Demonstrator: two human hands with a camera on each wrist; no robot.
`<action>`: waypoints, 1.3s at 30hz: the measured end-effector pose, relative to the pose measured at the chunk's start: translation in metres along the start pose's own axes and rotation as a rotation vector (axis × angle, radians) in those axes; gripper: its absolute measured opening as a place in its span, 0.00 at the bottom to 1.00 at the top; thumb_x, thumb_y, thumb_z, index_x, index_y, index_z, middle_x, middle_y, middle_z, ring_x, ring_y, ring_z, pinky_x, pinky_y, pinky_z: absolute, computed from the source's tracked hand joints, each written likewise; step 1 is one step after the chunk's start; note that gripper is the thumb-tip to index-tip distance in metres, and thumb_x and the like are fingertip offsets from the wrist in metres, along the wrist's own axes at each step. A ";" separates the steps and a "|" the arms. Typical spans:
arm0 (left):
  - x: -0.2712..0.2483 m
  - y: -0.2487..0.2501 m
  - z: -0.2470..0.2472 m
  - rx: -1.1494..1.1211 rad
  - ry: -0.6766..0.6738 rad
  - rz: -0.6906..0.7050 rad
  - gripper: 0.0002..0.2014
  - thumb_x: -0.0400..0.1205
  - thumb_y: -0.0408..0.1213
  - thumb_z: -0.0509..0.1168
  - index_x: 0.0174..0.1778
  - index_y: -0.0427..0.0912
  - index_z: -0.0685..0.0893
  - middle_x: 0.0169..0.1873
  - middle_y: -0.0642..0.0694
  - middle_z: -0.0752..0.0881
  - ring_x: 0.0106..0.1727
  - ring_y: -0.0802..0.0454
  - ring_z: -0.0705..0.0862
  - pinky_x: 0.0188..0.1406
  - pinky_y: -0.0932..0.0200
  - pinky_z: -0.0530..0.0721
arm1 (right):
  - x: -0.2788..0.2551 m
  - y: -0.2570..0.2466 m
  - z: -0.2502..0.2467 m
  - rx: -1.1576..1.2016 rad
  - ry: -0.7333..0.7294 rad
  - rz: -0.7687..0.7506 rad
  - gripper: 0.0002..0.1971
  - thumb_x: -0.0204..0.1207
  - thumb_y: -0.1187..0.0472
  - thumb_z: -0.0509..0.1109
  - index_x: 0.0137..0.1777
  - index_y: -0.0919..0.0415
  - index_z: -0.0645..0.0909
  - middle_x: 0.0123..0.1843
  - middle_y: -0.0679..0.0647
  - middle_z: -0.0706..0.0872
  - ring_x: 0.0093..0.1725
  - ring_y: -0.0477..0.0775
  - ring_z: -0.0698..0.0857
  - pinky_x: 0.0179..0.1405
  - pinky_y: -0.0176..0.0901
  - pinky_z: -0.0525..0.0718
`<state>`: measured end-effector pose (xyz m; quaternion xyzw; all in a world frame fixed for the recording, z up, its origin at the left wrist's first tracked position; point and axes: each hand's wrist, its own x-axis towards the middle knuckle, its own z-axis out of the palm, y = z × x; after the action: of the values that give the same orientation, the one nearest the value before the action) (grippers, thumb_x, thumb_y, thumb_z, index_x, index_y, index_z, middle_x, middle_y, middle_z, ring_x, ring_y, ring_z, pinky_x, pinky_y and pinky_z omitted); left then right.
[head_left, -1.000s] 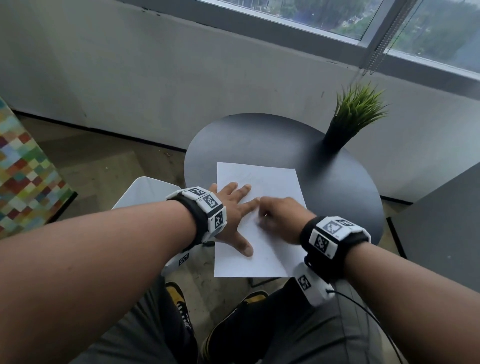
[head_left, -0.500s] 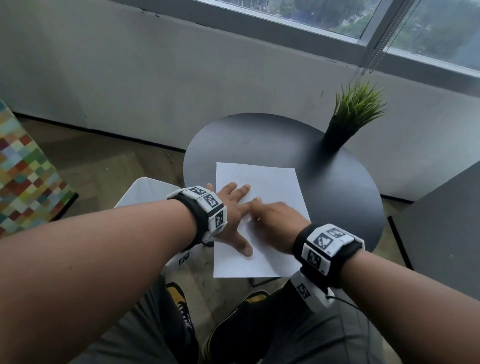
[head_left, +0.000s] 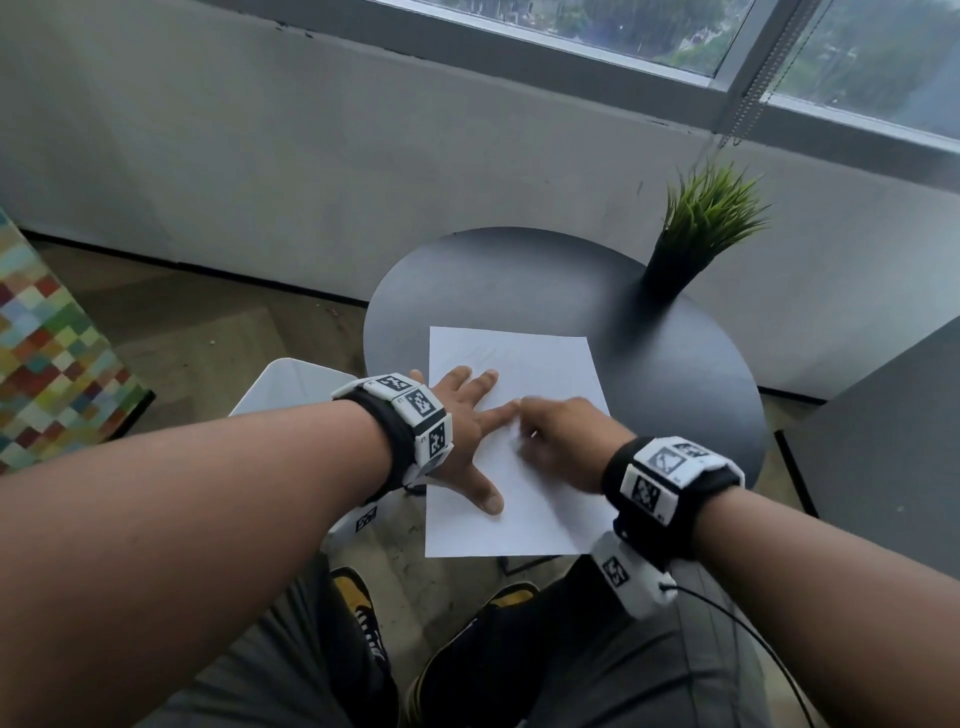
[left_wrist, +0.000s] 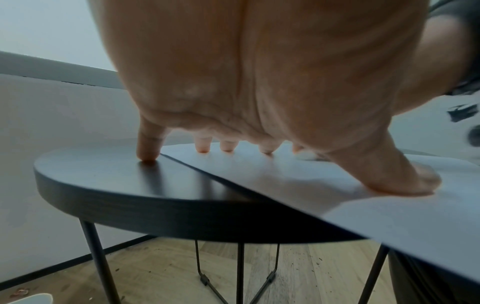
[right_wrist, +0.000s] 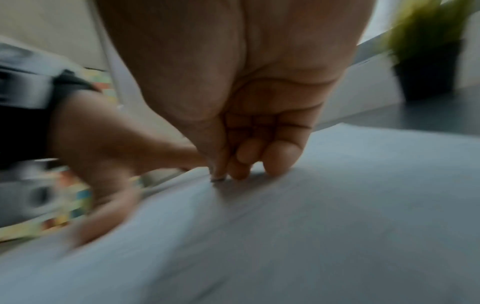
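the white sheet of paper (head_left: 545, 364) is laid flat on the round black table (head_left: 493, 280) at the centre of the head view, its lower part overhanging the rim. it is pressed down by the left hand (head_left: 467, 431), spread flat with fingers straight. the right hand (head_left: 566, 441) is set on the sheet just to the right, fingertips curled under; whether anything is pinched cannot be told. a potted plant (head_left: 696, 234) is seen at upper right.

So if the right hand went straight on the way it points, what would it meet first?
Probably the left hand, whose index finger lies on the paper just ahead; the gap looks tiny.
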<state>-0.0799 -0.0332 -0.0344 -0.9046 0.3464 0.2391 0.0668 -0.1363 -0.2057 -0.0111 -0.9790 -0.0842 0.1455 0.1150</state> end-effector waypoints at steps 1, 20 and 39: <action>0.000 0.000 0.000 0.005 -0.003 -0.002 0.63 0.63 0.84 0.64 0.85 0.68 0.33 0.88 0.49 0.32 0.88 0.39 0.35 0.80 0.19 0.49 | 0.004 0.011 -0.004 -0.006 0.054 0.093 0.05 0.78 0.54 0.64 0.51 0.52 0.75 0.49 0.55 0.86 0.49 0.60 0.83 0.45 0.47 0.81; -0.005 0.010 -0.011 0.005 -0.036 -0.023 0.61 0.66 0.81 0.66 0.86 0.70 0.36 0.89 0.46 0.33 0.88 0.35 0.35 0.79 0.21 0.52 | -0.008 0.013 0.000 0.150 0.096 0.057 0.05 0.74 0.53 0.72 0.44 0.48 0.78 0.36 0.39 0.77 0.42 0.48 0.77 0.33 0.33 0.69; -0.004 0.016 -0.011 0.014 -0.030 -0.031 0.62 0.64 0.81 0.68 0.85 0.72 0.34 0.89 0.42 0.34 0.88 0.31 0.36 0.78 0.18 0.53 | -0.020 -0.004 0.012 0.040 -0.018 -0.199 0.02 0.78 0.57 0.66 0.47 0.53 0.76 0.40 0.46 0.79 0.42 0.55 0.78 0.39 0.42 0.72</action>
<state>-0.0892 -0.0461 -0.0219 -0.9057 0.3330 0.2491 0.0820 -0.1594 -0.2038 -0.0157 -0.9621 -0.1791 0.1436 0.1475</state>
